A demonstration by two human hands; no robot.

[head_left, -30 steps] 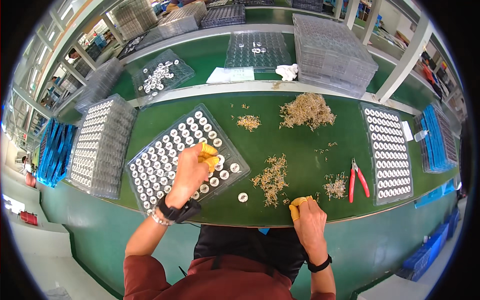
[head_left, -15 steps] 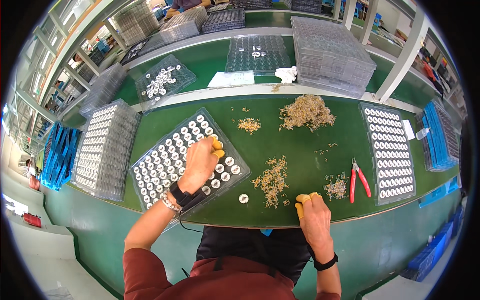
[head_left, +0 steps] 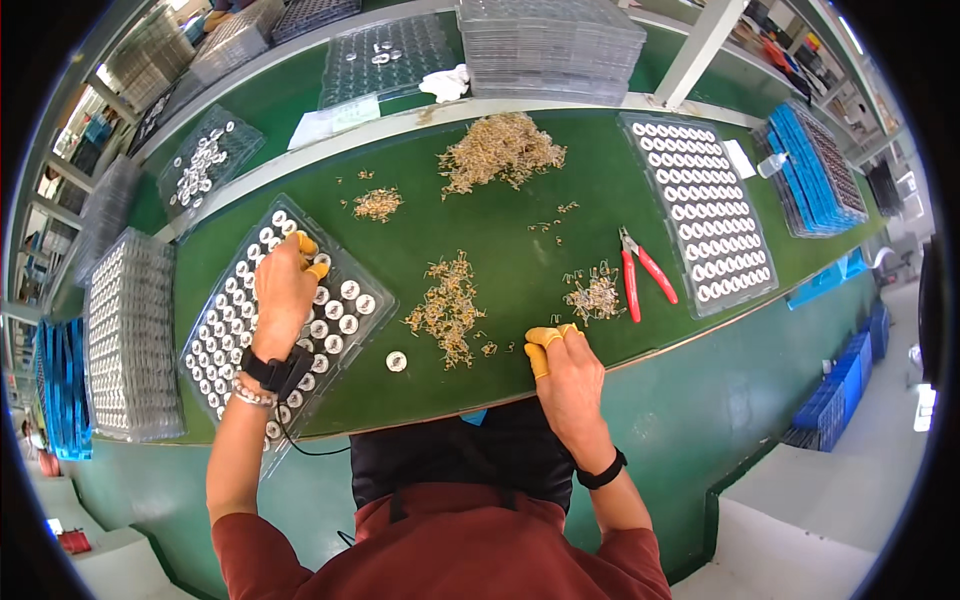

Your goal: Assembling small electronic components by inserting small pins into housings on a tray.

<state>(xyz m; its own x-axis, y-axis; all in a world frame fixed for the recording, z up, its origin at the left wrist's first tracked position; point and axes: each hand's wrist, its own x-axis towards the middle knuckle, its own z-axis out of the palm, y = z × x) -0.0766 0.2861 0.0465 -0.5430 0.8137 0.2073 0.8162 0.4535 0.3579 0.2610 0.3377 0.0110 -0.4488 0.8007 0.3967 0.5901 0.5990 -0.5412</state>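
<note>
My left hand [head_left: 283, 295] reaches over a clear plastic tray [head_left: 372, 275] holding rows of round white parts with dark centres. Its thumb and forefinger, in yellow finger cots, close about a white disc [head_left: 322, 261] at the tray's far side. My right hand [head_left: 570, 380] rests at the front edge of the green tabletop, fingers curled together with yellow cots on the tips; whatever they hold is too small to make out. Nearest to it lies a small heap of wire-legged components [head_left: 594, 296]. A single white disc [head_left: 396, 361] lies between the tray and a larger component pile [head_left: 447, 308].
Red-handled cutters [head_left: 645, 275] lie right of the small heap, beside another filled tray [head_left: 705, 215]. Farther back is a big component mound [head_left: 500, 152] and a little one [head_left: 378, 204]. Stacked trays stand at left [head_left: 130, 340] and on the rear shelf [head_left: 550, 50].
The whole view has turned, so the table sits farther left and tilted in the picture. Both hands keep nearly the same poses and places on the table.
</note>
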